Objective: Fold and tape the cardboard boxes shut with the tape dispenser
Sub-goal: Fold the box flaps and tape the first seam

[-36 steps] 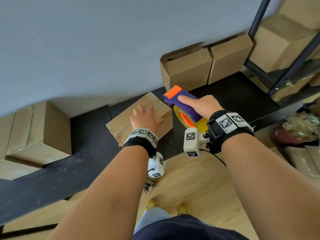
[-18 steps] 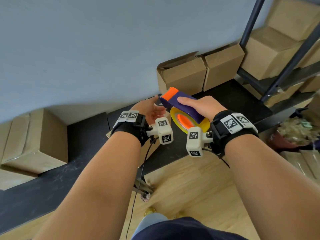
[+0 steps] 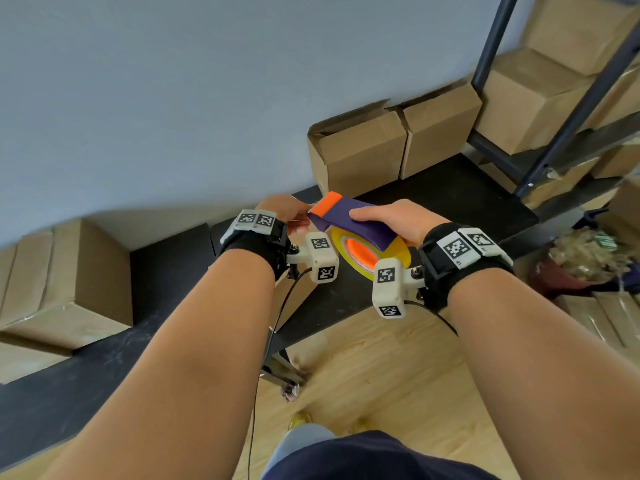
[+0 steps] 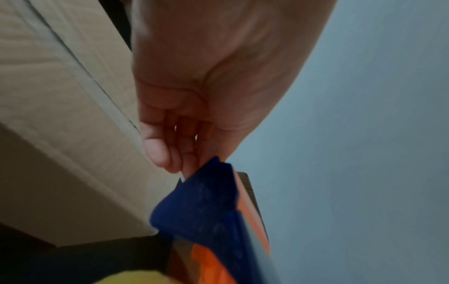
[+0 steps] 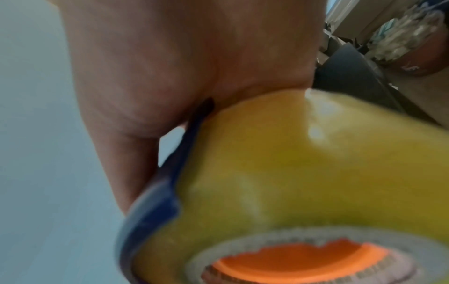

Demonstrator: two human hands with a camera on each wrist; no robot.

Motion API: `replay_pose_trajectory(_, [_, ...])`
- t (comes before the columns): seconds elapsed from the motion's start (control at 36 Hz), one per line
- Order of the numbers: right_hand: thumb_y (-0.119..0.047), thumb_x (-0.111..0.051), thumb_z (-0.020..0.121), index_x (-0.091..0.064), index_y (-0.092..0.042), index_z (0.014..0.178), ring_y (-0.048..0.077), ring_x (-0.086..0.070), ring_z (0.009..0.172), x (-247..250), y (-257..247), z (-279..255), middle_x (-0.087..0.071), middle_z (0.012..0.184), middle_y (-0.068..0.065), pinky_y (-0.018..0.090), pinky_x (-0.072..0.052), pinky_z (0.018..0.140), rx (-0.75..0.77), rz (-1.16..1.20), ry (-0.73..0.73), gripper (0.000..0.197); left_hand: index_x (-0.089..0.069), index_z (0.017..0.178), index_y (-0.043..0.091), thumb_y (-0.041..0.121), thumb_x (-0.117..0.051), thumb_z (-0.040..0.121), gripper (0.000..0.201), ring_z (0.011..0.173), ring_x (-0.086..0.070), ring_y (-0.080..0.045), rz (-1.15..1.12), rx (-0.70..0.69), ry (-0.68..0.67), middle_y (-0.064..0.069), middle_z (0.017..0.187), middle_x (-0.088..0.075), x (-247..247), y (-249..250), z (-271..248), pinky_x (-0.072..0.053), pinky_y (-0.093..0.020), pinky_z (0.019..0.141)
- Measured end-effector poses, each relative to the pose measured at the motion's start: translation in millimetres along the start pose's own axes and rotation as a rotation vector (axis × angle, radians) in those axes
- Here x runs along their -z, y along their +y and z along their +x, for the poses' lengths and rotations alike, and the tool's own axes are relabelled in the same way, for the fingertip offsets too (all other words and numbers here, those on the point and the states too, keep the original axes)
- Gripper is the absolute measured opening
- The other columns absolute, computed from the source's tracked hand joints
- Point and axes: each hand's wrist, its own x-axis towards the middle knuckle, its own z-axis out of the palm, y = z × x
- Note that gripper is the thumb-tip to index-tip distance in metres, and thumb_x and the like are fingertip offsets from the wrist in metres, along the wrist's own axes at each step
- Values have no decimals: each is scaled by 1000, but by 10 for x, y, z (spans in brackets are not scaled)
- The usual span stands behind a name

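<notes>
Your right hand (image 3: pixel 391 220) is wrapped over the top of the tape dispenser (image 3: pixel 349 221), thumb along the purple cover, with the yellow tape roll (image 3: pixel 372 254) hanging just under your palm. The dispenser's long axis runs from your wrist out and to your left, ending in the orange tip (image 3: pixel 325 204). That tip is what the next move turns on: your left hand (image 3: pixel 284 209) is right against it, fingers (image 4: pixel 167 153) curled in at the purple nose as if pinching for the loose tape end. The wrist view is too blurred to show whether they actually have the tape, so I can't tell. The box to be sealed (image 4: pixel 60 96) lies just below and to the left of your left hand, largely hidden behind your left wrist in the head view. Both forearms reach forward and converge, wrists nearly level. Judging from this, pull the tape out leftward, away from the right hand, then down onto the box. Two open boxes (image 3: pixel 360 150) sit farther off, beyond the tip.
</notes>
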Motion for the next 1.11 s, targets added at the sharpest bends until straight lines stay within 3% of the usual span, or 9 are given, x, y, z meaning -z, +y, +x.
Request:
replay_pose_trajectory(0.08, [-61,-69,77,-63,-15,102,20,-66,85,9,-22,-29,-69,94,5,31,-50,78,11,-67,20,53,-45,62,12,23,-63,93,37,40,-47,-8,51,-12,25,1,44,-52,-3,16,14,-39,-19,40])
replay_pose_trajectory(0.17, [-59,-70,78,-64,-13,101,18,-63,80,46,-29,-55,-67,90,4,27,-44,66,23,-110,59,53,-42,62,13,26,-54,98,40,41,-43,-11,75,25,49,5,32,-45,25,40,129,-36,-20,43])
replay_pose_trajectory(0.25, [-58,-70,79,-62,-13,101,15,-59,75,92,-10,-69,-63,86,1,26,-39,60,16,-156,90,51,-48,60,13,25,-63,92,37,43,-48,-13,90,-16,222,3,39,-51,141,53,247,-41,-24,50])
replay_pose_trajectory(0.36, [-58,-69,80,-60,-12,102,15,-58,76,145,10,-71,-62,86,2,26,-38,61,11,-177,108,52,-49,59,15,24,-64,86,32,64,-57,-19,59,-78,359,0,64,-58,227,114,153,-44,-22,57])
replay_pose_trajectory(0.47, [-57,-68,81,-57,-13,101,14,-56,75,151,-13,-66,-59,85,0,25,-36,59,1,-193,114,50,-47,66,23,22,-63,89,28,63,-51,-11,-23,-163,338,6,71,-51,284,71,193,-41,-10,36])
replay_pose_trajectory(0.53, [-57,-68,80,-57,-13,103,13,-56,75,123,-18,-46,-59,85,0,24,-37,59,-1,-181,124,51,-47,67,23,19,-64,90,29,61,-50,-9,-25,-190,357,7,71,-50,309,24,197,-39,-7,35])
replay_pose_trajectory(0.64, [-57,-70,80,-58,-12,101,12,-55,73,41,-85,22,-59,83,1,23,-36,58,21,-155,171,51,-66,76,12,20,-65,84,11,74,-60,-21,71,-207,421,-4,80,-65,377,60,283,-53,-26,69])
replay_pose_trajectory(0.81, [-62,-70,75,-59,-12,85,17,-59,74,-67,-283,190,-62,82,5,26,-39,59,29,-227,232,52,-75,103,12,27,-66,87,24,97,-65,-20,147,-252,392,-3,106,-71,551,135,429,-48,-25,77])
replay_pose_trajectory(1.11, [-57,-71,75,-55,-13,79,17,-58,72,-215,-450,496,-61,79,6,27,-42,62,-72,-278,246,47,-74,102,10,23,-68,87,21,100,-65,-25,188,-222,318,-8,107,-71,570,87,840,-52,-32,88])
